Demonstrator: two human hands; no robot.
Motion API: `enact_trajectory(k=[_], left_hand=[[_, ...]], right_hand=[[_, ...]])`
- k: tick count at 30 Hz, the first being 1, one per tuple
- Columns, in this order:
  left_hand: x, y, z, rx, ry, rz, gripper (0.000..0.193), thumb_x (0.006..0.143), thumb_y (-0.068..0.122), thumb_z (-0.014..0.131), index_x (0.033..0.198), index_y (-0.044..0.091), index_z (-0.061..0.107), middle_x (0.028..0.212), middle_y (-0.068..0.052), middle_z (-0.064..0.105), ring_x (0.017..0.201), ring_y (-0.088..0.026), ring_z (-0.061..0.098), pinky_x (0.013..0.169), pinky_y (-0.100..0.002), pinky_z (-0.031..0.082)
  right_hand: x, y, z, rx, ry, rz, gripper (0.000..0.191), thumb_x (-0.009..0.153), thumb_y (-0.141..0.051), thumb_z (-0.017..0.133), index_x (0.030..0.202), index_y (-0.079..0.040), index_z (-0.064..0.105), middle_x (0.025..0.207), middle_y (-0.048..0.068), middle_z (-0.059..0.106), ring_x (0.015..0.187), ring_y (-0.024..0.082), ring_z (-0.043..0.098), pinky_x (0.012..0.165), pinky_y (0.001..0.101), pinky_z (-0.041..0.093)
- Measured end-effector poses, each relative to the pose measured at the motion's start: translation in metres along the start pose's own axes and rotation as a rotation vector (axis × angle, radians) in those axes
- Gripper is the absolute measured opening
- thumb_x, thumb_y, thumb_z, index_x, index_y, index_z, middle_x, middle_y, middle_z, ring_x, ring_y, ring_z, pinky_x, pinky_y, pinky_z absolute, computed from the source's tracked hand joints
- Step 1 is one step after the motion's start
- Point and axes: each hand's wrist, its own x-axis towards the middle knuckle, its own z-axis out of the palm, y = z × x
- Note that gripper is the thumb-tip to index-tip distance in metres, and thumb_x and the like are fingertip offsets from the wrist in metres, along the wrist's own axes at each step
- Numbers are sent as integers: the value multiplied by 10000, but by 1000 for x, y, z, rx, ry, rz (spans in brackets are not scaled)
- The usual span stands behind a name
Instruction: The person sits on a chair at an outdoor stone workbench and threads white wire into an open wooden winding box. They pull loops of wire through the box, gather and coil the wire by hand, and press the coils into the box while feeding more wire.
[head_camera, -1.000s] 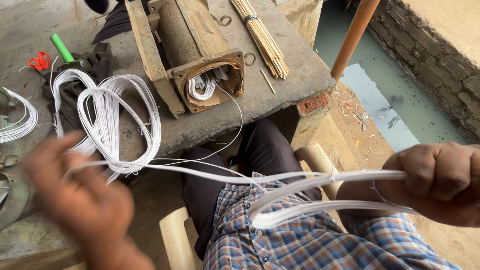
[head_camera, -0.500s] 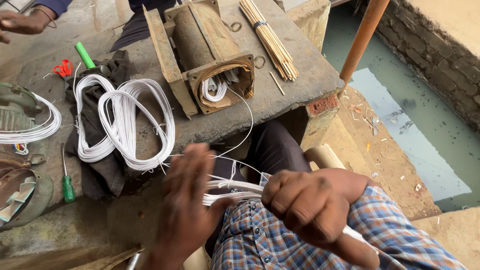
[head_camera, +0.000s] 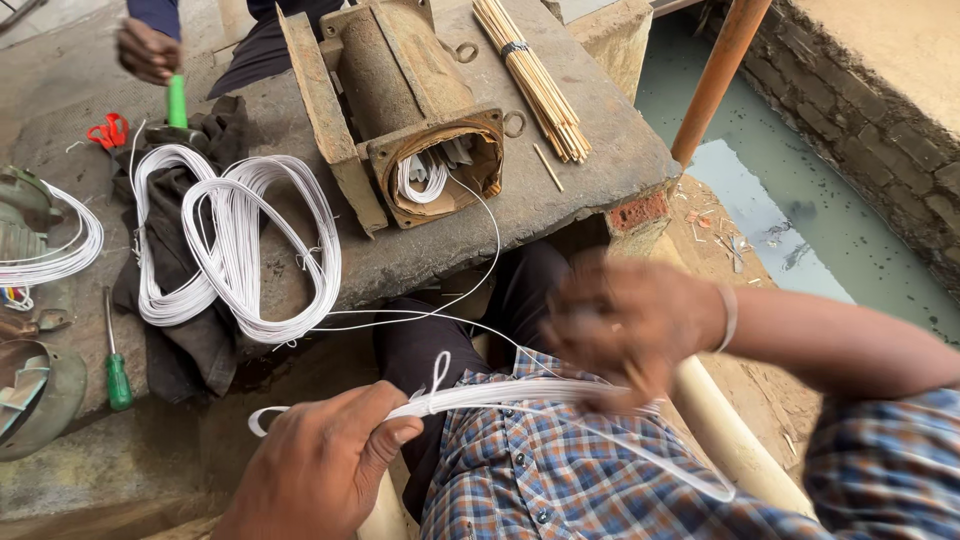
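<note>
**White wire bundle stretched between two hands over the lap**

The left hand (head_camera: 325, 462) sits low in the view, its fingers and thumb closed on a flat bundle of white wire (head_camera: 520, 393). A short end of the bundle pokes out to the left of the hand in a small loop, and a little tie loop stands up just past the thumb. From the grip the bundle runs to the right, across the checked shirt (head_camera: 560, 480), to the right hand (head_camera: 625, 325).

The right hand is blurred. It lies over the far part of the bundle, fingers curled down toward it, but whether they are clamped on the wire cannot be told. Beyond that hand a long thin loop of the same wire trails down and right over the shirt.

Thin single strands rise from the bundle to the stone slab (head_camera: 560, 190) ahead. One of them curves up into the open end of a rusty metal housing (head_camera: 410, 110), where more white wire shows inside.

To the left of the housing, large coils of white wire (head_camera: 235, 240) lie on a dark cloth (head_camera: 185, 345), well apart from both hands. A green-handled screwdriver (head_camera: 116, 365) lies beside the cloth, and red scissors (head_camera: 108, 132) farther back. A bundle of thin sticks (head_camera: 530, 75) rests on the slab to the right of the housing.

At the top left another person's hand (head_camera: 148, 48) hovers at a green tool (head_camera: 177, 101).
</note>
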Motion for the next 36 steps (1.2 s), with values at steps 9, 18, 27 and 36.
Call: enact_trajectory(k=[9, 18, 27, 36], left_hand=[[10, 27, 21, 568, 224, 224, 593, 976, 217, 548, 1489, -71, 471, 1007, -140, 708, 699, -265, 685, 588, -422, 557], [5, 22, 26, 478, -20, 123, 535, 1049, 433, 525, 1427, 91, 365, 793, -58, 594, 694, -173, 678, 491, -367, 553], [14, 36, 27, 347, 143, 243, 346, 995, 335, 553, 1015, -3, 626, 666, -99, 616, 523, -237, 654, 409, -387, 533], [-17, 6, 8, 134, 275, 3, 208, 896, 246, 661, 926, 46, 614, 675, -105, 689, 599, -320, 726, 477, -447, 553]], right_hand=[[65, -10, 24, 891, -350, 842, 461, 1040, -405, 554, 1257, -2, 618, 1060, 210, 735, 969, 392, 718, 804, 436, 577], [70, -19, 19, 913, -523, 998, 336, 1029, -317, 544, 1099, -15, 672, 835, 195, 733, 755, 382, 706, 655, 436, 551], [63, -38, 9, 597, -576, 1008, 224, 984, -274, 587, 976, -51, 613, 744, 154, 686, 715, 384, 667, 600, 487, 499], [12, -53, -43, 729, -666, 1241, 358, 1069, -391, 478, 1126, -96, 672, 967, 94, 595, 913, 238, 600, 798, 390, 511]])
